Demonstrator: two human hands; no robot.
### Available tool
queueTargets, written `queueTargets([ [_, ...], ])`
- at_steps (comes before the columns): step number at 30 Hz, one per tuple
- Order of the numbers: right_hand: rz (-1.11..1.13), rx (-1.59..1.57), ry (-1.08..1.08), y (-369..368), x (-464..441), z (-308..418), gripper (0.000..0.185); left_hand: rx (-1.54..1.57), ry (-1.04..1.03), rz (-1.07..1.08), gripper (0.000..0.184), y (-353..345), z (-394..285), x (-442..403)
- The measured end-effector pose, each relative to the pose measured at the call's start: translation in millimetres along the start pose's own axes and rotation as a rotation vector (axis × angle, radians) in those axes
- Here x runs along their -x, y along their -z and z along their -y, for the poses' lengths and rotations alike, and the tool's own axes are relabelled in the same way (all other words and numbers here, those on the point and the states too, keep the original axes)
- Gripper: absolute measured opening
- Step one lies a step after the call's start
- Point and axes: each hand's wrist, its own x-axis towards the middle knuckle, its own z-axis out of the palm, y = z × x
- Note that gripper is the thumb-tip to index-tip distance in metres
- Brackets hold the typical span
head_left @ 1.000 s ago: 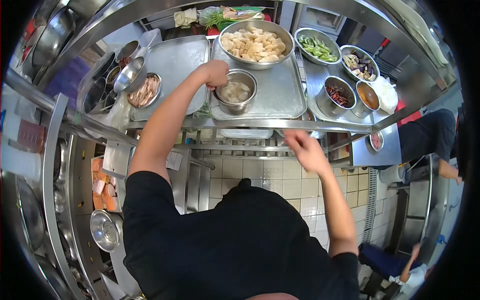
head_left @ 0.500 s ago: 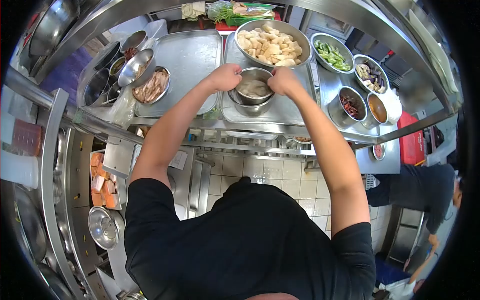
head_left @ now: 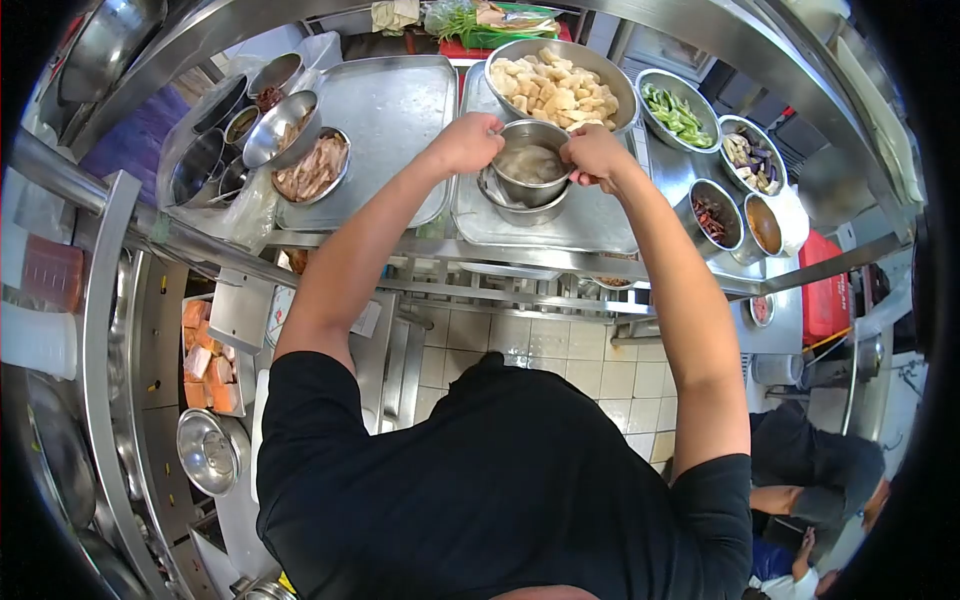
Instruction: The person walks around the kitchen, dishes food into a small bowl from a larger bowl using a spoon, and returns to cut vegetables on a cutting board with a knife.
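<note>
Position: the upper pot (head_left: 533, 193) is over the lower pot (head_left: 526, 217) on the right-hand tray (head_left: 600, 228), just in front of the large bowl (head_left: 622, 76) of pale chunks (head_left: 553, 88). Whether it rests in the lower pot or is lifted just clear of it cannot be told from this angle.

Grip: the left hand (head_left: 469, 143) is closed on the left side of the upper pot's rim; the right hand (head_left: 601, 158) grasps the opposite side, fingers bent at the edge. Neither hand is free. Contents: cloudy liquid, with any pieces in it too blurred to identify.

Step in hand, in this inspector's judgement: two-handed handling of the upper pot, at the point of lifting or seating it. The next move would call for an even hold on both sides and a level rim, since a tilt could spill the liquid. Clearance behind appears limited by the large bowl; the dried chillies (head_left: 709, 217) and green strips (head_left: 676, 116) stand well apart, to the right
</note>
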Motion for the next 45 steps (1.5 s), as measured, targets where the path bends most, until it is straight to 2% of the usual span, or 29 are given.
queueTargets([
  [2,0.030,-0.127,-0.046,2.9,4.4,4.7,0.014,0.010,0.033,0.030,0.036,5.9,-6.6,-2.7],
  [5,0.073,-0.173,-0.065,4.0,-2.2,-0.4,0.014,-0.078,-0.064,-0.011,0.036,7.9,-11.8,-2.4],
  [8,0.092,-0.271,-0.054,6.1,-5.4,-5.8,0.013,0.037,-0.025,-0.026,0.031,3.5,-7.5,-5.4],
  [11,0.093,-0.368,-0.066,10.3,-6.6,-7.7,0.013,0.205,0.006,0.011,0.028,6.1,-6.8,-12.5],
  [14,0.070,-0.446,-0.087,12.7,1.6,-0.5,0.013,0.629,0.117,0.162,0.030,21.4,-4.8,-6.7],
  [17,0.050,-0.512,-0.108,15.3,-0.6,0.5,0.012,0.517,-0.177,0.140,0.045,10.9,16.4,9.0],
  [20,0.020,-0.602,-0.171,18.2,0.0,1.6,0.007,0.128,-0.352,-0.045,0.068,-6.1,3.7,45.5],
  [23,0.018,-0.639,-0.241,16.9,-4.8,-0.1,0.006,-0.121,-0.340,-0.350,0.085,-33.7,-19.3,60.5],
  [26,-0.036,-0.619,-0.219,10.2,4.3,6.6,0.006,-0.177,-0.331,-0.468,0.088,-45.0,-23.2,61.2],
  [30,-0.032,-0.644,-0.175,4.0,6.8,-0.8,0.012,-0.150,-0.327,-0.509,0.082,-48.1,-21.7,67.3],
  [33,-0.036,-0.666,-0.194,-0.2,6.5,-3.5,0.017,-0.195,-0.398,-0.603,0.073,-55.8,-15.5,66.8],
  [36,-0.073,-0.701,-0.215,-4.9,6.1,-10.3,0.018,-0.277,-0.490,-0.683,0.058,-66.5,-0.4,63.2],
  [39,-0.085,-0.755,-0.266,-4.2,5.6,-16.1,0.020,-0.017,-0.472,-0.654,0.043,-73.3,8.0,63.7],
  [43,-0.046,-0.841,-0.347,0.7,2.2,-23.7,0.021,-0.053,-0.557,-0.675,0.032,-74.7,12.7,65.9],
  [45,-0.078,-0.792,-0.289,-5.8,5.8,-23.1,0.021,-0.098,-0.574,-0.668,0.030,-77.1,17.0,65.6],
])
